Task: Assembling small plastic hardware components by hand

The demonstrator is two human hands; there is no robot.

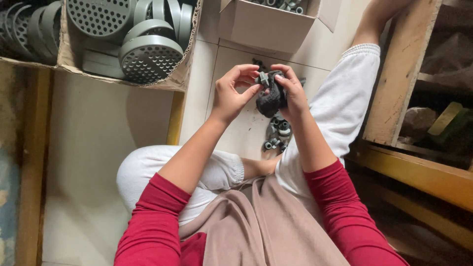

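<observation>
Soft daylight brightens the pale floor (108, 128) at centre; the right and lower-right edges sink into dim, slightly blurred shadow.

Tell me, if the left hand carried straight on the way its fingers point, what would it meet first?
The left hand points toward the right hand, so it would probably first meet the small grey fitting pinched between them, then the dark cloth.

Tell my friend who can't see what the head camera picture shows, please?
A person sitting on a tiled floor holds a small grey fitting between the left hand and right hand; the right hand also grips a dark cloth. More small grey fittings lie on the floor below, and cardboard boxes of round perforated grey parts sit nearby.
</observation>
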